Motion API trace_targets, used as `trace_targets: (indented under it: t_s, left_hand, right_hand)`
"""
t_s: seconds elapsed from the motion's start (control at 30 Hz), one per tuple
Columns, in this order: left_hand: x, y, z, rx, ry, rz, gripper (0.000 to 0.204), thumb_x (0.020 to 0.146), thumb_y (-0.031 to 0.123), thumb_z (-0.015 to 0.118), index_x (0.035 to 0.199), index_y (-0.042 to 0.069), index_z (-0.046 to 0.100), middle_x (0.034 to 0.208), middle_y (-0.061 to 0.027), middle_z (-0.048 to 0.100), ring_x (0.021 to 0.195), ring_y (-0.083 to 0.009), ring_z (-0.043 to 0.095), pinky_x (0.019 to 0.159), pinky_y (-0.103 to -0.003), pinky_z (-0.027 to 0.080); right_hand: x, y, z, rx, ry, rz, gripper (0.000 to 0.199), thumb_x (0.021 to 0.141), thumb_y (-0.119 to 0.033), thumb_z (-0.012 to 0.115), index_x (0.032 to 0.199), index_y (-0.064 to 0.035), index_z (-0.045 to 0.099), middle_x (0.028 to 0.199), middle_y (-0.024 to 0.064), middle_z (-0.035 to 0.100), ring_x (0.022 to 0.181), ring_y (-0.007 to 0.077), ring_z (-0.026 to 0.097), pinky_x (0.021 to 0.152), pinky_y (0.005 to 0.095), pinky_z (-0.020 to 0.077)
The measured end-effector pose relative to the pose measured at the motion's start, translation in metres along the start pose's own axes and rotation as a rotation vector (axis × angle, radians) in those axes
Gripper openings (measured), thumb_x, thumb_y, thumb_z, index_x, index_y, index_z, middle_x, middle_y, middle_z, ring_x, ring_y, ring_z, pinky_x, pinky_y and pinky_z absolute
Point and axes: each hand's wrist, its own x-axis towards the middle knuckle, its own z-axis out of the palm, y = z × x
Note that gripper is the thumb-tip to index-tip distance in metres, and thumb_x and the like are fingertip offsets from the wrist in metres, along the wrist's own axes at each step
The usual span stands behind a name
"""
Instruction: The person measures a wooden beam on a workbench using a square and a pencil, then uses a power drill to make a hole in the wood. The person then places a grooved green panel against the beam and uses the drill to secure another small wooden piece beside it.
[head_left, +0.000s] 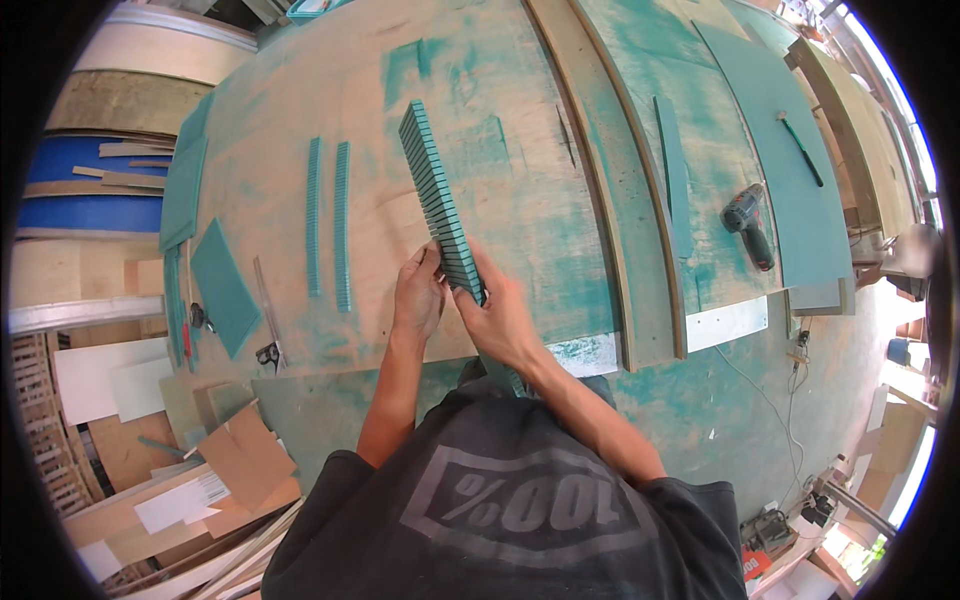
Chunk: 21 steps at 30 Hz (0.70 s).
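A long teal board strip point(437, 190), cut with a row of close, even slots along its length, rises at a tilt over the table. My right hand point(502, 318) is wrapped round its lower part, with the thumb lying along the near face. On the other side my left hand point(418, 293) is closed, thumb and fingertips pinched at the strip's left edge. The strip's lower end passes behind my right hand toward my body. Two thin slotted teal strips, a left one point(314, 215) and a right one point(343, 225), lie side by side on the table left of my hands.
The wooden worktable point(250, 170) is smeared with teal. To the right lie long wooden rails point(603, 180), a cordless drill point(748, 225) and a dark green pen-like tool point(800, 148) on a teal sheet point(755, 120). A teal panel point(226, 285) and a metal ruler point(268, 305) lie left.
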Motion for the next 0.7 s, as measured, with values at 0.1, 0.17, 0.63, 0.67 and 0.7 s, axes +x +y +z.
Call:
trace_targets:
  t_s: [0.1,0.17,0.63,0.67,0.7]
  left_hand:
    - [-0.011,0.008,0.025,-0.130,-0.010,0.020,0.027,0.112,0.027,0.049,0.121,0.006,0.063,0.105,-0.0022,0.070,0.090,-0.0103,0.069,0.076,-0.026,0.059]
    - [-0.019,0.012,0.040,-0.150,0.003,0.036,0.025,0.112,0.024,0.047,0.122,0.007,0.063,0.103,-0.0020,0.070,0.087,-0.0098,0.071,0.073,-0.027,0.062]
    - [-0.036,0.031,0.061,-0.092,0.006,0.149,0.030,0.109,0.029,0.057,0.118,0.001,0.062,0.102,-0.0059,0.071,0.087,-0.0133,0.069,0.079,-0.029,0.059]
    - [-0.035,0.030,0.060,-0.098,-0.003,0.161,0.031,0.108,0.030,0.057,0.118,0.001,0.062,0.102,-0.0059,0.071,0.087,-0.0132,0.069,0.079,-0.028,0.058]
    - [-0.035,0.029,0.060,-0.104,-0.011,0.170,0.031,0.108,0.030,0.058,0.117,0.001,0.062,0.102,-0.0059,0.071,0.087,-0.0130,0.069,0.079,-0.028,0.058]
  right_hand:
    - [-0.014,-0.032,-0.009,-0.037,-0.036,0.035,0.072,0.091,-0.006,0.064,0.159,-0.0098,0.039,0.095,0.0258,0.071,0.081,0.0428,0.070,0.072,0.0439,0.0540]
    - [-0.021,-0.035,-0.011,-0.064,-0.039,0.024,0.074,0.092,-0.007,0.064,0.160,-0.0106,0.038,0.096,0.0266,0.070,0.079,0.0415,0.070,0.071,0.0425,0.0535]
    - [-0.032,-0.051,-0.006,-0.023,0.056,-0.089,0.061,0.098,-0.010,0.064,0.155,-0.0073,0.045,0.090,0.0251,0.070,0.071,0.0320,0.071,0.064,0.0376,0.0521]
    - [-0.032,-0.053,-0.006,-0.042,0.057,-0.099,0.061,0.097,-0.010,0.064,0.155,-0.0071,0.046,0.090,0.0251,0.070,0.070,0.0325,0.070,0.064,0.0380,0.0522]
    - [-0.031,-0.054,-0.007,-0.061,0.060,-0.107,0.060,0.097,-0.010,0.064,0.155,-0.0069,0.046,0.090,0.0252,0.070,0.069,0.0329,0.070,0.063,0.0384,0.0522]
